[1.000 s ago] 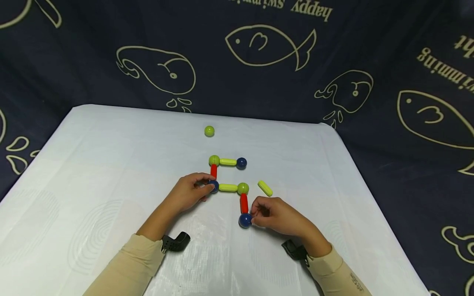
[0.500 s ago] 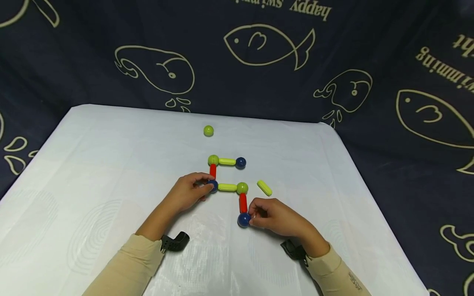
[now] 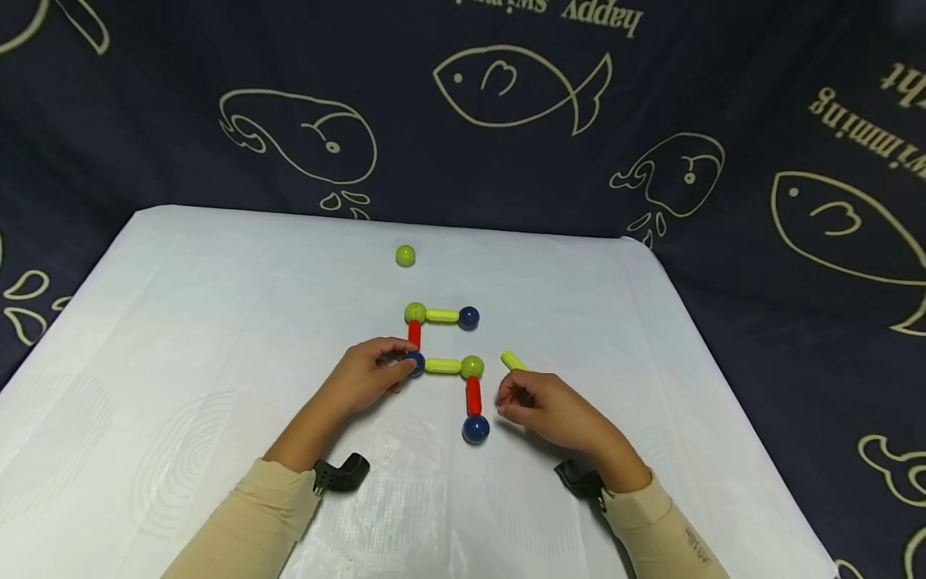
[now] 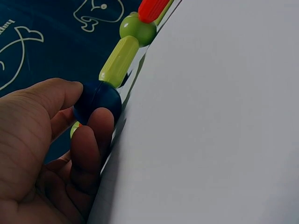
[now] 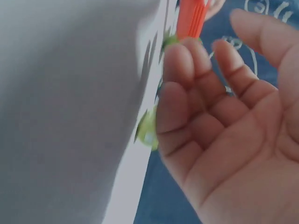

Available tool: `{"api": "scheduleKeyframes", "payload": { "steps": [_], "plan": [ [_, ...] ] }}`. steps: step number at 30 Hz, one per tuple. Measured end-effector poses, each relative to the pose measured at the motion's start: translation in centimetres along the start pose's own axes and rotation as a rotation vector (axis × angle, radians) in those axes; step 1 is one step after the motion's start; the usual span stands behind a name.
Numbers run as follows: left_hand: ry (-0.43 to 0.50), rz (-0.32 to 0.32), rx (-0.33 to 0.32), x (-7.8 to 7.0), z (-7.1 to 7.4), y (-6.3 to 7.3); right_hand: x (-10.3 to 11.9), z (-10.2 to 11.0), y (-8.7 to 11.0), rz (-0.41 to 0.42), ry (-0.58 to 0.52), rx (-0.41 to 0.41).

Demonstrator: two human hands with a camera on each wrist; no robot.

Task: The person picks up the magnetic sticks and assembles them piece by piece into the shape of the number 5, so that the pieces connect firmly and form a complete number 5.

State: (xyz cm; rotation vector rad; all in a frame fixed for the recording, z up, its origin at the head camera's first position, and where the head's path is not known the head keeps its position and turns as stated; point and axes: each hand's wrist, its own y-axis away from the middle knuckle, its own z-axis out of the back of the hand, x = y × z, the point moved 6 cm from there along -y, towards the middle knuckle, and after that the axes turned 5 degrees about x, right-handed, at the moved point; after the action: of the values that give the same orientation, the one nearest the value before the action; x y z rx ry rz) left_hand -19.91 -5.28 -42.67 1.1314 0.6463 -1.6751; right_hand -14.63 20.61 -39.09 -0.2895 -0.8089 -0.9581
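My left hand (image 3: 365, 376) pinches a blue ball (image 4: 97, 101) between thumb and fingers. From that ball a ribbed yellow rod (image 3: 443, 366) runs right to a lime green ball (image 3: 473, 367). A red rod (image 3: 473, 396) joins the green ball to a nearer blue ball (image 3: 475, 429). Beyond my left fingertips, another red rod (image 3: 415, 334) leads to a far green ball (image 3: 415, 313), which carries a yellow rod (image 3: 442, 315) ending in a blue ball (image 3: 469, 318). Just right of the nearer blue ball, my right hand (image 3: 555, 412) hovers with loosely curled fingers and holds nothing.
A loose yellow rod (image 3: 511, 359) lies behind my right hand, which covers its near end. Toward the back of the white table (image 3: 239, 273) sits a single green ball (image 3: 405, 256). A dark cloth (image 3: 405, 185) with fish and whale drawings hangs behind the table.
My right hand has let go of the nearer blue ball and moved away to the right, now overlapping the loose yellow rod. The left hand keeps its pinch.
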Motion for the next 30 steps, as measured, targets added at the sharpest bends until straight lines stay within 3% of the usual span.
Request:
{"api": "scheduleKeyframes", "payload": {
  "steps": [6, 12, 18, 22, 30],
  "plan": [
    [-0.006, -0.006, 0.001, 0.1, 0.0, -0.1, -1.8, 2.1, 0.1, -0.103, -0.052, -0.165],
    [-0.003, 0.004, -0.002, 0.0, 0.1, -0.1, -3.4, 2.9, 0.2, -0.169, -0.132, -0.257],
    [0.01, 0.012, 0.0, 0.2, 0.0, 0.0, -4.2, 2.5, 0.0, -0.196, -0.072, -0.221],
    [0.004, 0.008, -0.004, 0.1, 0.1, 0.0, -3.9, 2.0, -0.2, -0.17, -0.019, -0.178],
    [0.001, 0.017, -0.003, 0.1, 0.0, -0.1, -3.3, 1.8, -0.1, -0.139, 0.028, -0.169]
  ]
}}
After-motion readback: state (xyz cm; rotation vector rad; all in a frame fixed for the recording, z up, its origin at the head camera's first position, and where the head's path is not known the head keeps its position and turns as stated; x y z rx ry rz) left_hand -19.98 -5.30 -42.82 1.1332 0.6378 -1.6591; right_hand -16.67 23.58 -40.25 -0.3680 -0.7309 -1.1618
